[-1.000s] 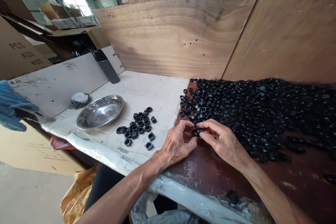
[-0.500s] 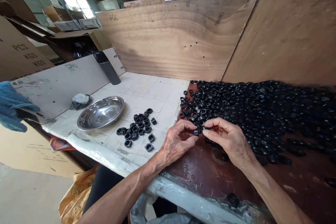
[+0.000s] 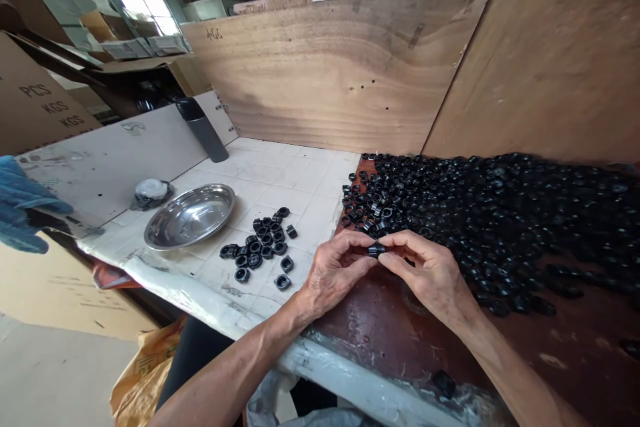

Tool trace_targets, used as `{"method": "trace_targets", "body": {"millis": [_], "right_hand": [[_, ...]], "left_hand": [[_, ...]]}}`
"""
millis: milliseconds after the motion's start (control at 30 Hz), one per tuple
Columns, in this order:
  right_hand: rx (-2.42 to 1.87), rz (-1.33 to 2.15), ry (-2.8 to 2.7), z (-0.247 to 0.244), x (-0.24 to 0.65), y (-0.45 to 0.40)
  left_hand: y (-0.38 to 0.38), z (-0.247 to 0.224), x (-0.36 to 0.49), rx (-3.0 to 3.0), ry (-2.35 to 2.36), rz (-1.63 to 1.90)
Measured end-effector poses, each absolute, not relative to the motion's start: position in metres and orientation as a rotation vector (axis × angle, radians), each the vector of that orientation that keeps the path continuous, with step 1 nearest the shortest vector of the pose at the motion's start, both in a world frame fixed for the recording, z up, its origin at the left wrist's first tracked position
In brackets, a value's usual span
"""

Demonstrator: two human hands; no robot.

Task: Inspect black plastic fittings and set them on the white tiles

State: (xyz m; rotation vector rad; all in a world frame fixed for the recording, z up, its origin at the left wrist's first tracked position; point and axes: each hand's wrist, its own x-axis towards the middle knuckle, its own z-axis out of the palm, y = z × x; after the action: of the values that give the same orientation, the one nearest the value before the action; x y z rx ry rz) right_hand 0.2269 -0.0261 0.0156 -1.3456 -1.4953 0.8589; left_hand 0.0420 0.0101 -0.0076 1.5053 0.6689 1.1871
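My left hand [image 3: 336, 268] pinches a small black plastic ring [image 3: 377, 250] between thumb and fingertips, over the brown board. From the other side my right hand [image 3: 425, 270] closes thumb and forefinger on the same spot, so the fingertips of both hands nearly meet. Whether one piece or two pressed together sits between them cannot be made out. Right behind and beside my right hand spreads a large heap of similar black rings [image 3: 505, 213]. To the left of my left hand, a small group of black rings [image 3: 267, 238] lies on the white surface.
A shallow steel bowl [image 3: 190, 217] stands on the white tabletop [image 3: 300, 177], with a plastic-wrapped white roll [image 3: 151, 192] beside it. A dark flask [image 3: 203, 130] leans near the corner. Wooden panels [image 3: 320, 73] wall the back. A blue glove [image 3: 30, 200] hangs over the left edge.
My right hand has moved left, bringing its fingertips against the piece in my left hand; the gap between the hands has closed. My left hand has barely moved.
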Motion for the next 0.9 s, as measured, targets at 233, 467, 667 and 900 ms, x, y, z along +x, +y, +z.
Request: {"method": "trace_targets", "body": {"millis": [233, 467, 667, 900], "right_hand": [[-1.333, 0.765, -1.583, 0.016, 0.226, -0.029], [-1.224, 0.621, -1.696, 0.018, 0.227, -0.029], [-1.246, 0.84, -1.402, 0.023, 0.218, -0.027], [-1.435, 1.08, -1.242, 0.027, 0.216, -0.029]], "left_hand": [[0.014, -0.007, 0.039, 1.713, 0.653, 1.275], [0.012, -0.004, 0.038, 1.522, 0.673, 1.177], [0.011, -0.002, 0.041, 1.409, 0.656, 1.166], [0.014, -0.01, 0.04, 1.657, 0.637, 1.284]]}}
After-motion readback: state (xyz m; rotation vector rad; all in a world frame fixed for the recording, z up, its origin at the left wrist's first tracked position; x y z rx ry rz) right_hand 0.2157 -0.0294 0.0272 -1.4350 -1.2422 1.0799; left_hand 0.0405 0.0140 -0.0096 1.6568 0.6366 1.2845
